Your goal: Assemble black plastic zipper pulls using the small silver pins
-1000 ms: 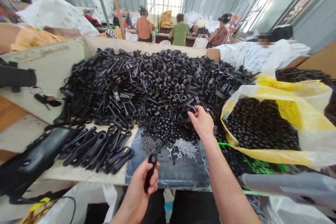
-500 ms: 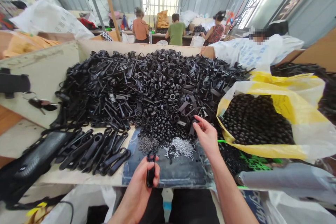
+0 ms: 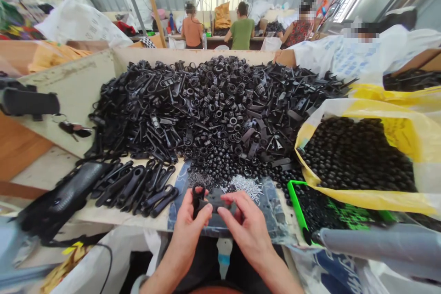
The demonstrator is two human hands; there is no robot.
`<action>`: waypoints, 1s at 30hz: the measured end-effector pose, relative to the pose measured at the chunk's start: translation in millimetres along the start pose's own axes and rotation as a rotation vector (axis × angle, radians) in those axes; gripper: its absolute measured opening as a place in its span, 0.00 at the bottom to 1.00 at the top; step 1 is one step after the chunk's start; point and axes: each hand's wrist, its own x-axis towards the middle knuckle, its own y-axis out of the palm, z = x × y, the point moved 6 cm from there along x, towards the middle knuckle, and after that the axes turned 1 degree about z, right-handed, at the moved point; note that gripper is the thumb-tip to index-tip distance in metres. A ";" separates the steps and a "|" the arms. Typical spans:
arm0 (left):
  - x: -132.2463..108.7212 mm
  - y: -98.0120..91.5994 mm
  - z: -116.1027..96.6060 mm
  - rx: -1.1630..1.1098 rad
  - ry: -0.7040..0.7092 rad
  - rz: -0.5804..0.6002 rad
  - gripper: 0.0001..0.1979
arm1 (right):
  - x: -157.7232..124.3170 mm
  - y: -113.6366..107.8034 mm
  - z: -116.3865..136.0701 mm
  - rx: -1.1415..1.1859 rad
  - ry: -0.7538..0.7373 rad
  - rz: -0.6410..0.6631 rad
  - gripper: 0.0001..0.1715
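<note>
My left hand (image 3: 188, 225) is closed around a black plastic handle with a ring (image 3: 198, 190) at its upper end. Close on its right, my right hand (image 3: 251, 225) pinches a flat black plastic piece (image 3: 216, 199) between thumb and fingertips. This piece reaches across to the handle by my left thumb; whether the two are joined I cannot tell. Both hands are over a dark blue work mat (image 3: 227, 227). Just beyond them lie silver pins (image 3: 246, 187), small dark metal bits (image 3: 200, 180) and black beads (image 3: 220, 164).
Heaps of black handles (image 3: 138, 110), rings (image 3: 220, 96) and flat pieces (image 3: 285, 110) fill the tray's back. A row of handles (image 3: 134, 188) lies left. At right are a bead-filled yellow-white bag (image 3: 365, 197), a green tray (image 3: 298, 211) and a grey cylinder (image 3: 372, 243). People sit beyond.
My right hand has come back from the pile of flat pieces to my left hand, bringing a flat black piece. The left hand still grips the handle. The view has shifted slightly left.
</note>
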 end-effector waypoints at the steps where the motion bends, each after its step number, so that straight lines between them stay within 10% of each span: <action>1: -1.1 -2.5 1.1 0.009 -0.030 0.026 0.25 | -2.2 -1.3 5.0 -0.099 -0.091 0.056 0.13; 5: -12.0 0.5 5.3 -0.101 -0.143 0.121 0.21 | -12.7 -4.3 16.2 -0.217 -0.333 0.217 0.18; 30: -30.5 18.3 20.3 -0.384 -0.179 0.111 0.19 | -41.7 17.0 31.1 -0.397 -0.431 -0.104 0.15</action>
